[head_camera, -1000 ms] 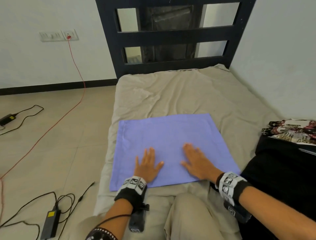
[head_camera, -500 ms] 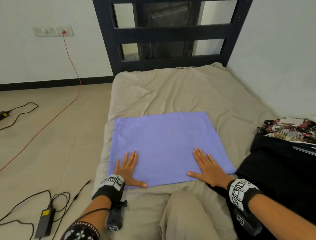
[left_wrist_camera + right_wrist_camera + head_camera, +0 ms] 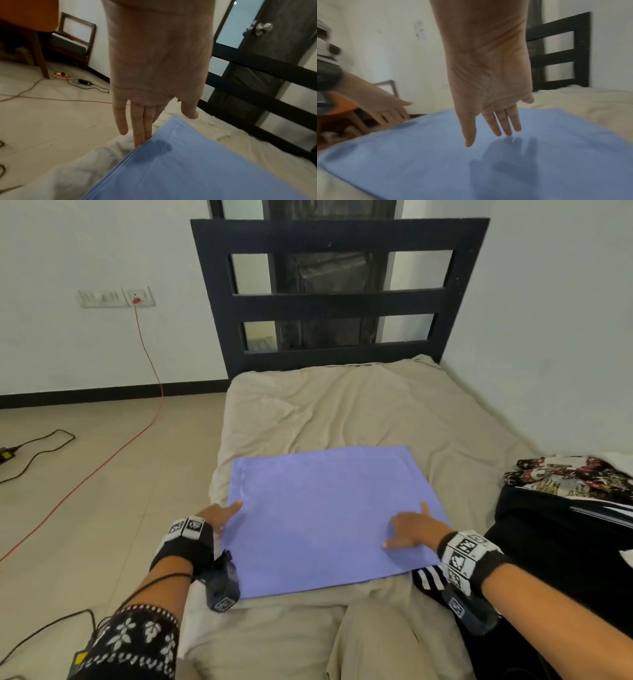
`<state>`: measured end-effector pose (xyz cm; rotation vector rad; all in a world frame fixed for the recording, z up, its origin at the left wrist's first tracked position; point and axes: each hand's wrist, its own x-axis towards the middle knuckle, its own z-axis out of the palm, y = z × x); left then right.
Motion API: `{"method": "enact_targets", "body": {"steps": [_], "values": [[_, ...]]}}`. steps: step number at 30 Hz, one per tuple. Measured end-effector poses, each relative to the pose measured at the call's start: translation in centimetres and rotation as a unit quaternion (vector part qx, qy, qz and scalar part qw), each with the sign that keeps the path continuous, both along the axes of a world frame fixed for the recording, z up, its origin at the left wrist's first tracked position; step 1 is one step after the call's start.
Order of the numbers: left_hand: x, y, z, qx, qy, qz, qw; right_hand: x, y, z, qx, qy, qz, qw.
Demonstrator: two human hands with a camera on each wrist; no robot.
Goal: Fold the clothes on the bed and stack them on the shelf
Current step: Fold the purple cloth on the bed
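Fingers [image 3: 139, 129] of both hands lie straight at one blue cloth's [image 3: 329, 518] edges.

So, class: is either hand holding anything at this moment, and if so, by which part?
Nothing is held. The left hand has straight fingers at the left edge of the blue cloth; the right hand hovers open above it.

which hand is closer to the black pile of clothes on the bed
Right. The right hand is on the blue cloth's right side, beside the black pile; the left hand is at the cloth's far left edge.
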<state>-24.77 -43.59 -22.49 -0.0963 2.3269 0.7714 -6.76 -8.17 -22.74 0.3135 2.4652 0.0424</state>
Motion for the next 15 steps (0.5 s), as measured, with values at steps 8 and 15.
{"method": "enact_targets", "body": {"steps": [8, 15], "values": [[-4.5, 0.6, -1.3, 0.165, -0.048, 0.165, 0.971, -7.9, -14.6, 1.5, -0.173, 0.182, 0.142, 0.957], [-7.3, 0.7, -4.0, 0.213, -0.031, 0.18, 0.96, -7.4, -23.8, -3.9, -0.224, 0.195, 0.231, 0.927]]}}
